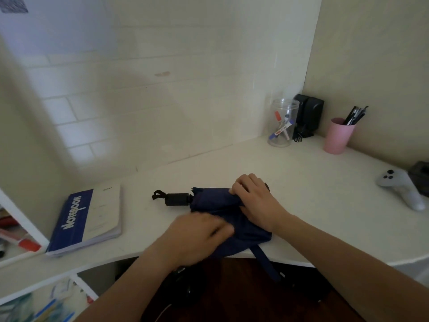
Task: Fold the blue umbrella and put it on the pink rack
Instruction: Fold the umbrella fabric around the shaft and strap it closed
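Two hands on the blue umbrella (pixel 222 205), canopy gathered but not yet wrapped.

Your right hand (pixel 255 201) presses down with fingers curled into the cloth at the far end, pinching a fold. Your left hand (pixel 197 233) is blurred; it lies over the near edge of the cloth, and whether it grips or only smooths you cannot tell. Umbrella lies collapsed on the white worktop (pixel 313 194) near the front edge, its black handle (pixel 177 199) pointing left toward the notebook (pixel 88 219). Fabric is bunched loosely, and the strap (pixel 264 261) hangs free over the edge, so by my judgement folding is roughly midway: pleats need tightening and the strap fastening. No pink rack is in view; placing is all still to do.
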The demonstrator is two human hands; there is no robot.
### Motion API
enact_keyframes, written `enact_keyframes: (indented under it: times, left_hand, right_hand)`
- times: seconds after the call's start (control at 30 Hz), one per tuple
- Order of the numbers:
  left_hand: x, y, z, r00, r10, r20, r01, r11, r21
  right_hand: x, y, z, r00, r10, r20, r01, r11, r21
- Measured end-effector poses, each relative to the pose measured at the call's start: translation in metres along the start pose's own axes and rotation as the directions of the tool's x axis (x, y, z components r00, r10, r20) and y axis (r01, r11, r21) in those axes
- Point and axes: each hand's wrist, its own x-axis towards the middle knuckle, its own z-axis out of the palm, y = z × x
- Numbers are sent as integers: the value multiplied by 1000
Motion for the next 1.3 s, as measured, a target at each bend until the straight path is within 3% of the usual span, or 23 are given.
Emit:
enact_keyframes:
  times: [0.07, 0.1, 0.23, 0.33, 0.4, 0.47, 0.53, 0.6, 0.77, 0.87, 0.97, 1.07, 1.2, 1.3]
  left_hand:
    - [21, -11, -8, 961, -11, -277, 39, 995, 94]
    - [31, -19, -9, 946, -26, -324, 65, 992, 109]
    - [57, -44, -2, 989, -112, -95, 123, 985, 119]
    - [59, -51, 8, 984, -120, -135, 130, 989, 66]
    - [57, -52, 14, 974, -125, -187, 134, 990, 36]
    - [53, -53, 25, 957, -142, -254, 140, 990, -26]
    - [47, -50, 35, 926, -195, -323, 166, 979, -117]
    - [42, -46, 41, 890, -247, -382, 178, 962, -208]
    - [40, -46, 42, 865, -309, -395, 174, 924, -341]
    - [39, -48, 44, 859, -307, -410, 143, 912, -385]
    - [39, -53, 47, 871, -237, -431, 82, 934, -348]
    - [39, -57, 49, 879, -184, -439, 41, 949, -314]
    - [34, -61, 45, 895, -113, -432, -17, 958, -287]
    - [34, -68, 35, 936, -66, -345, -22, 969, -244]
  right_hand:
    - [-3, 1, 1, 1000, -2, -29, 3, 999, 50]
    - [-2, 3, 1, 1000, -4, -18, 5, 998, 66]
    - [4, 10, -6, 996, -8, 94, -4, 992, 128]
    - [10, 16, -17, 962, 99, 252, -161, 958, 238]
    - [24, 17, -30, 860, 300, 413, -450, 827, 336]
    - [42, 23, -41, 660, 479, 579, -722, 616, 313]
    - [54, 30, -49, 555, 507, 659, -787, 577, 219]
    - [59, 35, -52, 572, 472, 670, -787, 546, 288]
    - [61, 38, -66, 762, 312, 568, -645, 454, 615]
    - [51, 34, -75, 859, 169, 483, -491, 538, 685]
    - [29, 22, -74, 898, 103, 428, -357, 739, 572]
    - [4, 6, -65, 965, 97, 243, -191, 897, 400]
    - [-34, -13, -57, 996, -44, -72, 58, 978, 200]
    - [-55, -16, -51, 980, -157, -122, 165, 985, 56]
